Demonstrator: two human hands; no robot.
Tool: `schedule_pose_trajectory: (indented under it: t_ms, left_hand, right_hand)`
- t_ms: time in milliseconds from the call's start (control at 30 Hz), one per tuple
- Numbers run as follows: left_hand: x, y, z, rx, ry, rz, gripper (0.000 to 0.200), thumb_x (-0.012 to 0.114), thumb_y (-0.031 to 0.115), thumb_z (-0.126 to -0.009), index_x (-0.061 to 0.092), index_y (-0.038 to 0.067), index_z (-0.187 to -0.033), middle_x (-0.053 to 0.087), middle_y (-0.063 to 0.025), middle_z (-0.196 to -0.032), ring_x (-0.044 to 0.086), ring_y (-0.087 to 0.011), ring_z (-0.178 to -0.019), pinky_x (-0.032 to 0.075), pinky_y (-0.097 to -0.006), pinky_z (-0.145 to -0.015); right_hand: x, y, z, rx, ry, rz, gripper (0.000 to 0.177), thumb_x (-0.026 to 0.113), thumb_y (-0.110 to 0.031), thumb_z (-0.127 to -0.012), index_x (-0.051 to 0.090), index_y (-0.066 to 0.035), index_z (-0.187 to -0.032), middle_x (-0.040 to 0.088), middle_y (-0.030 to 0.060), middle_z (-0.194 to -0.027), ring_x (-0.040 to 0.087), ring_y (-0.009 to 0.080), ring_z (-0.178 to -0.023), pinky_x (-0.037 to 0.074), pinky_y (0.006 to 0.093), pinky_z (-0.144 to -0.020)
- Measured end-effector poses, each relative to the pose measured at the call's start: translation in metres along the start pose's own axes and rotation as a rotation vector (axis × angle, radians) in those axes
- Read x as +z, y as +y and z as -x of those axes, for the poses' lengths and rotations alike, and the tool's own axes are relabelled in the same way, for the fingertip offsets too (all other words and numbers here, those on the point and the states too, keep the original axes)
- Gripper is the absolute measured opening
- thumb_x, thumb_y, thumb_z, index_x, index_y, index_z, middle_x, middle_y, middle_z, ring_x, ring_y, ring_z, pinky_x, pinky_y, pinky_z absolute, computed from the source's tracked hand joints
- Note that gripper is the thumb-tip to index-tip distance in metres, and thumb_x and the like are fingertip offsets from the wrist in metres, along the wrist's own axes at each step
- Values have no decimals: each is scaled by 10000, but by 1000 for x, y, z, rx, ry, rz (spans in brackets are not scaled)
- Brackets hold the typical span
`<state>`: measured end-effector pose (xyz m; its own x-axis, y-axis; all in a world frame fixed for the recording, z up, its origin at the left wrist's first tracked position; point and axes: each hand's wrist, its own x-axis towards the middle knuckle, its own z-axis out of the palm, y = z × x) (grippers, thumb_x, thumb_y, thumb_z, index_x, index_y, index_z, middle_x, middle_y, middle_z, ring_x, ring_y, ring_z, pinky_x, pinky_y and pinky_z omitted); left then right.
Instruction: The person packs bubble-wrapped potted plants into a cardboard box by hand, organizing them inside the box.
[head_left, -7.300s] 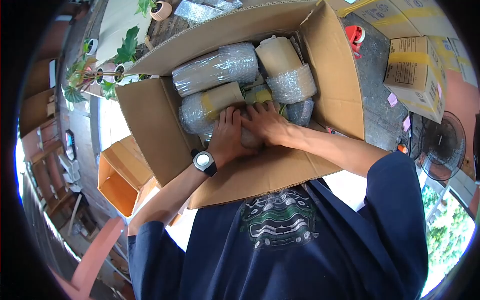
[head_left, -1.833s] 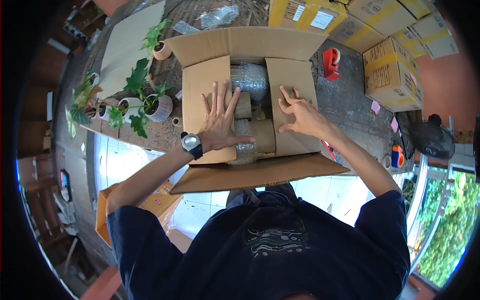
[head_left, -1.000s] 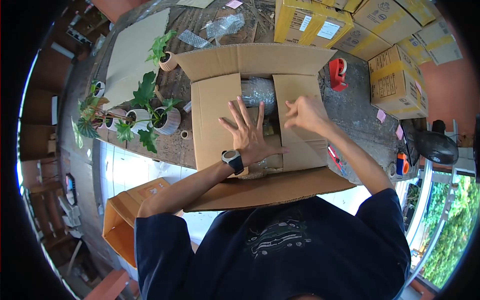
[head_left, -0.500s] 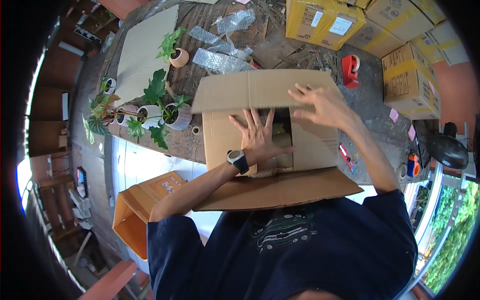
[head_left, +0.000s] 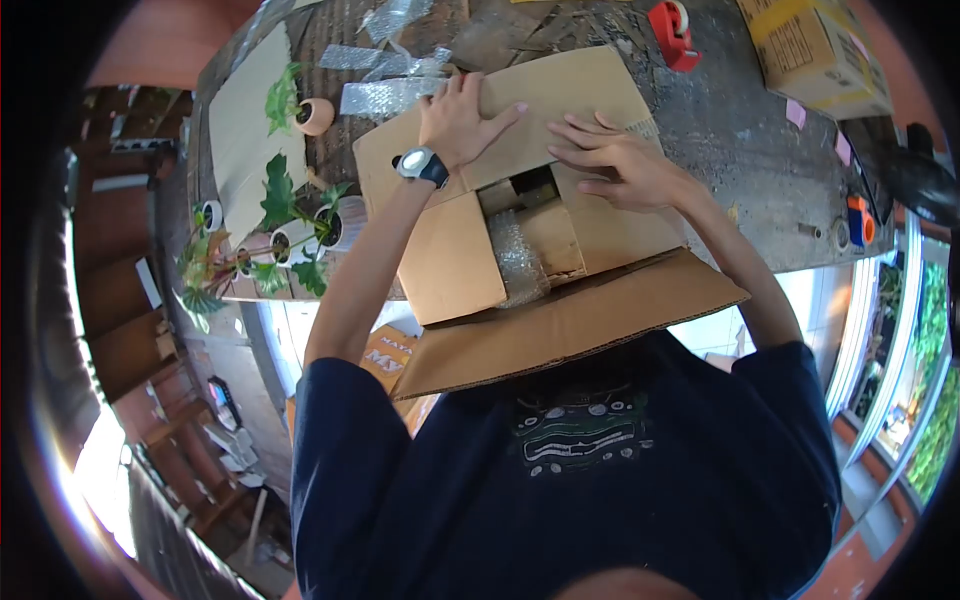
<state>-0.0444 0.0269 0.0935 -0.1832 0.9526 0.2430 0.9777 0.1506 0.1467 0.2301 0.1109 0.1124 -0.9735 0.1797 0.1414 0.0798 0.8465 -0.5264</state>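
Observation:
A brown cardboard box (head_left: 455,255) stands in front of me at the table's near edge. Its two side flaps are folded inward, and the far flap (head_left: 560,95) lies down over their far ends. The near flap (head_left: 580,312) sticks out toward my body. Through the gap between the side flaps, bubble wrap (head_left: 520,262) shows inside; what it covers is hidden. My left hand (head_left: 462,125) rests on the left part of the far flap, fingers stretched. My right hand (head_left: 622,168) lies with spread fingers across the right side flap and the far flap's edge.
Potted plants (head_left: 285,240) stand at the left beside a flat cardboard sheet (head_left: 250,130). Bubble wrap strips (head_left: 385,97) lie beyond the box. A red tape dispenser (head_left: 673,38) and a taped carton (head_left: 815,55) are at the far right. An orange tape dispenser (head_left: 860,222) sits near the right edge.
The far flap has come down from its raised position. My left hand has moved from over the opening onto that flap. The box appears turned slightly, and the view has shifted.

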Motion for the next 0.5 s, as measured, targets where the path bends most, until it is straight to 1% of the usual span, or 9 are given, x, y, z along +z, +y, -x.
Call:
schedule_pose_trajectory:
  t_ms: [67, 167, 200, 233, 267, 333, 400, 433, 500]
  left_hand:
    - [-7, 0, -7, -60, -78, 139, 816, 624, 746, -803, 625, 39, -1210, 666, -168, -1132, 594, -348, -1168, 374, -521, -1027]
    - [-2, -2, 1, -77, -54, 158, 827, 614, 747, -810, 624, 25, -1216, 668, -175, -1134, 605, -348, -1136, 380, -519, -1014]
    - [-2, -3, 3, -87, -65, 164, 825, 615, 742, -813, 625, 22, -1216, 668, -177, -1139, 605, -348, -1136, 380, -520, -1014]
    - [-4, -2, 2, -94, -68, 170, 822, 615, 737, -816, 626, 19, -1215, 668, -180, -1143, 605, -349, -1135, 380, -520, -1015]
    - [-4, -1, 0, -100, -73, 178, 819, 615, 733, -818, 626, 16, -1215, 667, -182, -1147, 605, -350, -1134, 380, -521, -1015]
    - [-2, -2, 0, -103, -92, 158, 814, 609, 726, -826, 627, 14, -1220, 662, -190, -1162, 603, -354, -1140, 377, -527, -1017]
    - [0, -2, 0, -91, -85, 139, 814, 600, 723, -833, 628, 8, -1221, 657, -197, -1174, 599, -357, -1147, 373, -533, -1020]
    - [2, -3, 1, -77, -68, 131, 816, 595, 724, -837, 629, 4, -1220, 654, -199, -1179, 597, -357, -1151, 371, -537, -1021]
    - [2, -2, 2, -69, -60, 126, 827, 580, 726, -844, 623, -8, -1224, 646, -206, -1193, 585, -359, -1169, 365, -541, -1026]
  right_hand:
    - [6, 29, 39, -25, 18, -197, 608, 679, -62, -889, 496, -112, -1467, 413, 112, -1578, 460, 336, -1404, 369, 475, -1164]
    - [26, 0, 126, 476, 734, -719, 586, 636, -5, -914, 454, -21, -1471, 486, 166, -1502, 493, 288, -1375, 350, 438, -1182]
    - [53, -20, 152, 643, 1061, -712, 586, 642, -34, -928, 436, -1, -1476, 492, 187, -1486, 479, 279, -1383, 351, 435, -1182]
    - [86, -36, 182, 590, 1069, -446, 552, 552, -38, -970, 387, 22, -1494, 494, 192, -1469, 473, 245, -1374, 359, 418, -1163]
    - [116, -71, 179, 747, 1211, -416, 599, 643, -177, -963, 412, 23, -1478, 507, 198, -1457, 478, 307, -1376, 384, 428, -1157]
    - [204, -135, 223, 1060, 774, -1009, 671, 677, -222, -942, 379, 21, -1491, 430, 174, -1510, 458, 265, -1372, 384, 394, -1132]
    - [214, -182, 164, 1068, 629, -1157, 714, 713, -213, -910, 375, 6, -1500, 408, 177, -1526, 423, 258, -1392, 397, 396, -1115]
    - [210, -197, 122, 982, 810, -1264, 813, 749, -214, -870, 308, -3, -1519, 382, 171, -1531, 398, 261, -1395, 369, 403, -1126]
    - [194, -207, 50, 752, 1357, -1398, 1023, 822, -218, -790, 173, -21, -1556, 331, 159, -1541, 348, 267, -1400, 313, 417, -1149]
